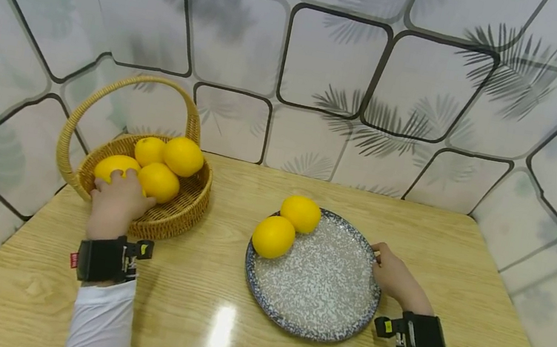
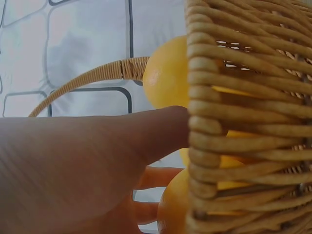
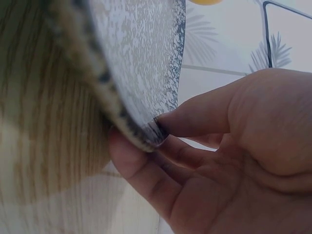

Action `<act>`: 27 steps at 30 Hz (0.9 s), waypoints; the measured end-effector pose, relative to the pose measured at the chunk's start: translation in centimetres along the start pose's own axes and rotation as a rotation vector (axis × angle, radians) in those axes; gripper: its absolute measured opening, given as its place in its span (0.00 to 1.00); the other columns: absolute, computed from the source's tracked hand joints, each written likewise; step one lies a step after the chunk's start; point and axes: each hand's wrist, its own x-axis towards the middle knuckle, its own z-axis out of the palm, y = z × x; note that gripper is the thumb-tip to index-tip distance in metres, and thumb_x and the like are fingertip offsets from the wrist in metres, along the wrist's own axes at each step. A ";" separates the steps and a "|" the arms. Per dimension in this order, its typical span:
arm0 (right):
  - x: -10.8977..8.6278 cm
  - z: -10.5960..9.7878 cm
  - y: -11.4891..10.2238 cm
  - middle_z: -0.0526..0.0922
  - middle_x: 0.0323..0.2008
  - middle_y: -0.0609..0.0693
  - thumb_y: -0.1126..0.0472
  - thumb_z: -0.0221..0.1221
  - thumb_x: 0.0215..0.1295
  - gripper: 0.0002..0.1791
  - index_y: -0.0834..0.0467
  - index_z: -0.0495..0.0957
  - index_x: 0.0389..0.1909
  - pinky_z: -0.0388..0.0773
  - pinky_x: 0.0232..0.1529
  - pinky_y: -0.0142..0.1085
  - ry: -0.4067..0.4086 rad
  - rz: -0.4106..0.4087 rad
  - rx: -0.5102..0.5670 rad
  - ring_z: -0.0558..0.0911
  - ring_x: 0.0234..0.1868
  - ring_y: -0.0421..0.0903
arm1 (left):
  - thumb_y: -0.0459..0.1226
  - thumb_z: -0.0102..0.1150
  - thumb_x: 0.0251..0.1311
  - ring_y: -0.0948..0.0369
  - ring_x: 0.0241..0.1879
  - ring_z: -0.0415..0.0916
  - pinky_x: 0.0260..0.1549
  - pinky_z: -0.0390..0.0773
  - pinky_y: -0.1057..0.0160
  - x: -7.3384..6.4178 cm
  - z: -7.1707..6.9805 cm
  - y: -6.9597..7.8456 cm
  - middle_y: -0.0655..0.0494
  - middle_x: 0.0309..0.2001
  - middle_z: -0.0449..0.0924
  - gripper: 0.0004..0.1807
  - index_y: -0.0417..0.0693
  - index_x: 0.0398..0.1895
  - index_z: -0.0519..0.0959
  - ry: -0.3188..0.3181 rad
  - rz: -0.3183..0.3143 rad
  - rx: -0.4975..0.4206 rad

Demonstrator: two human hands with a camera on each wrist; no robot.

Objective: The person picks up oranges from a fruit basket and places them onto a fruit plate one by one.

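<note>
In the head view my left hand reaches over the near rim of a wicker basket, its fingers curled round a yellow citrus fruit. The left wrist view shows the thumb dipping behind the basket's rim and the fingers behind a fruit; the fingertips are partly hidden. Three more yellow fruits lie in the basket. My right hand pinches the right edge of a round speckled plate, thumb on top and fingers beneath the rim. Two yellow fruits sit at the plate's upper left.
A tall arched handle rises over the basket. Everything stands on a light wooden table, with bare wood between basket and plate. Behind it is a wall patterned with dark outlines and leaves.
</note>
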 end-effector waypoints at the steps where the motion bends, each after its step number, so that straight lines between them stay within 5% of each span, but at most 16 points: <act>1: 0.0 0.0 0.0 0.70 0.58 0.82 0.69 0.38 0.71 0.24 0.74 0.57 0.66 0.75 0.52 0.62 0.000 0.002 0.000 0.73 0.57 0.70 | 0.45 0.53 0.64 0.14 0.59 0.44 0.56 0.54 0.20 0.0 -0.1 0.0 0.09 0.62 0.51 0.42 0.16 0.64 0.52 -0.002 0.002 0.003; 21: 0.2 0.1 0.0 0.70 0.58 0.81 0.69 0.37 0.71 0.24 0.75 0.56 0.66 0.76 0.50 0.59 0.000 -0.003 0.021 0.74 0.55 0.67 | 0.45 0.58 0.59 0.19 0.57 0.51 0.54 0.62 0.25 -0.2 0.2 0.1 0.10 0.56 0.60 0.39 0.17 0.59 0.60 0.023 0.025 0.070; 27: 0.3 0.2 0.2 0.70 0.58 0.81 0.69 0.38 0.71 0.24 0.75 0.56 0.65 0.76 0.51 0.60 -0.004 0.001 0.017 0.74 0.55 0.67 | 0.44 0.57 0.59 0.20 0.53 0.58 0.52 0.65 0.27 -0.2 0.2 0.1 0.10 0.55 0.58 0.39 0.18 0.61 0.58 -0.015 -0.005 0.057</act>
